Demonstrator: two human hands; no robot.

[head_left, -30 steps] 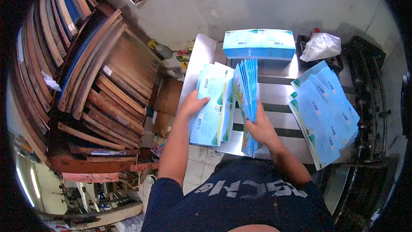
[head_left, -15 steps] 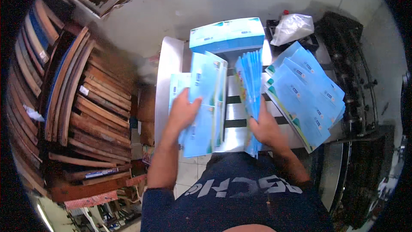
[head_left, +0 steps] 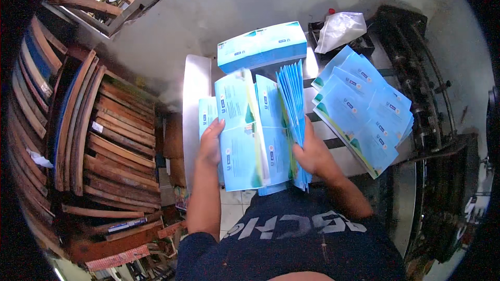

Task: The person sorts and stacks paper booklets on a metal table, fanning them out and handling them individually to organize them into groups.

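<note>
Blue printed sheets (head_left: 239,151) are gripped at their left edge by my left hand (head_left: 210,144), its thumb on top. My right hand (head_left: 316,152) is closed around the right side of a bundle of folded blue sheets (head_left: 292,104), stood on edge and fanned at the top. Between the two lies another blue sheet (head_left: 268,106), close against the bundle; I cannot tell which hand holds it. Part of a further light blue sheet (head_left: 207,112) shows behind my left hand. The fingers under the sheets are hidden.
A thick stack of blue sheets (head_left: 262,47) stands behind my hands on the metal table (head_left: 196,80). Fanned blue sheets (head_left: 359,109) lie to the right, before a clear plastic bag (head_left: 341,32). Wooden-edged boards (head_left: 125,130) fill a rack at left; dark machinery (head_left: 424,83) stands at right.
My hands have come closer together. The gap between the left sheets and the right bundle has closed, and another sheet face now shows between them. The view has shifted slightly.
</note>
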